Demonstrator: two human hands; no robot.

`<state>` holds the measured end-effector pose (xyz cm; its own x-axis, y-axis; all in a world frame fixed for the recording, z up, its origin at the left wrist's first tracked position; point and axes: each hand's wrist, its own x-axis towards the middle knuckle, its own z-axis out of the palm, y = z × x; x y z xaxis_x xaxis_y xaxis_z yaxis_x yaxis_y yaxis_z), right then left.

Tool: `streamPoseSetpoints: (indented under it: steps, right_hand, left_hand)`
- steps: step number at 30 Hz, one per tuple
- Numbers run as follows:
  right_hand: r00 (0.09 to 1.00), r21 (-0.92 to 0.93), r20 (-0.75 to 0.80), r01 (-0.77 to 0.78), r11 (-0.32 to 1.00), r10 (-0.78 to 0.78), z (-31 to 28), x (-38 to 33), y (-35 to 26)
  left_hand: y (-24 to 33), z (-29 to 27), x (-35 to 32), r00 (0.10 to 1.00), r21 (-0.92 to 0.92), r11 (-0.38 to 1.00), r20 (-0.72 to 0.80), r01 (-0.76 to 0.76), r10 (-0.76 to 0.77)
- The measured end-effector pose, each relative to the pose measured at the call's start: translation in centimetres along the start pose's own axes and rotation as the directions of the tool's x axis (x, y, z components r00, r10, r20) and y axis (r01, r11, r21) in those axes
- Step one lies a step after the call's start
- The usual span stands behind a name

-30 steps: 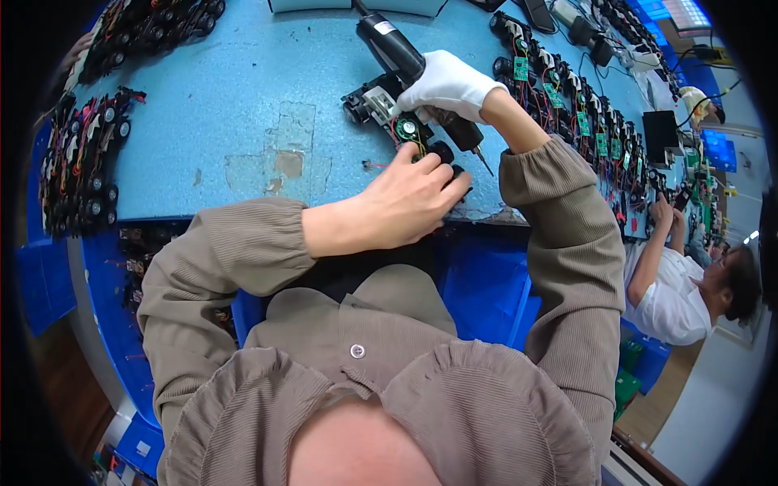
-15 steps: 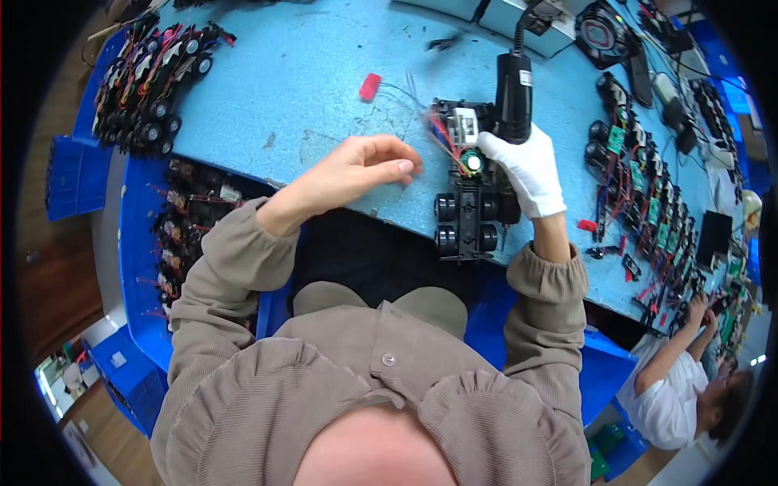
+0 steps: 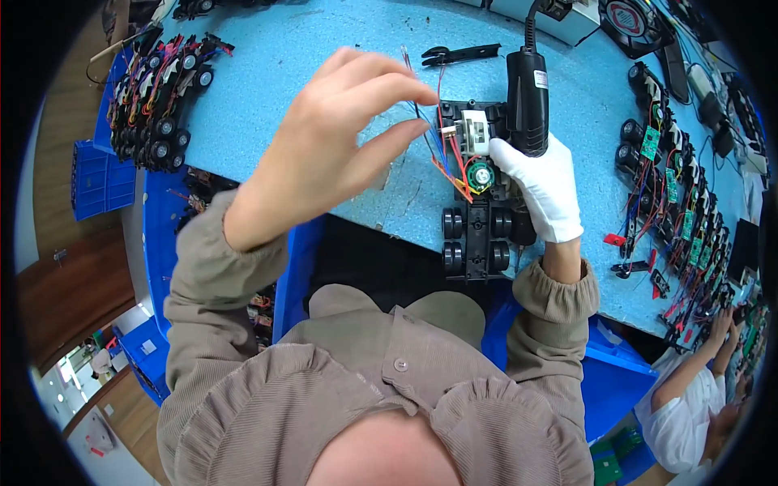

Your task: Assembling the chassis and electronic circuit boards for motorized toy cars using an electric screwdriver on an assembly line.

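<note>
At a blue desk (image 3: 284,73) with a scuffed, matte top, a worker in a ribbed tan shirt assembles a toy truck chassis (image 3: 478,219), a boxy frame of black plastic lying at the desk's near edge. The bare left hand (image 3: 340,138) is raised just left of the chassis, its fingers (image 3: 389,89) pinched on a loose bundle of thin wires (image 3: 442,134), red, blue and black, that trail down into the frame. The right hand (image 3: 543,186), in a smooth white cloth glove, sits on the right side of the chassis, fingers clenched around a black electric screwdriver (image 3: 527,89), a rounded cylinder with a cord running from its top. On the chassis, a small white block lies above a round green disc (image 3: 480,176); paired black rubber wheels (image 3: 474,235) with ridged treads sit below them. Black pliers (image 3: 458,55) lie flat beyond the chassis. Far left of it, more dark wheeled chassis (image 3: 158,89) are stacked in a row; to its right, a curved line of units with green circuit boards (image 3: 681,202) runs along the desk. Lower right of the chassis, another person in white (image 3: 689,405) leans at the same desk.
</note>
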<state>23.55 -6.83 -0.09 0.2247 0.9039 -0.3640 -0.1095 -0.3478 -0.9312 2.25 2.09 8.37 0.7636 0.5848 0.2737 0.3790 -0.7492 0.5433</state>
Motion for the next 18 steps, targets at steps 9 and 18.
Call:
streamPoseSetpoints:
  steps: [9, 18]
  right_hand:
    - [1.000, 0.034, 0.012, -0.002, 0.999, 0.002, -0.4, -0.2, -0.2]
    - [0.999, 0.038, -0.006, -0.043, 0.998, 0.043, -0.6, -0.4, -0.6]
  left_hand:
    - [-1.0, 1.1, 4.5, 0.865, 0.126, 0.989, 0.502, -0.083, 0.009]
    - [2.2, 0.1, 4.4, 0.728, 0.533, 0.531, 0.277, -0.659, 0.627]
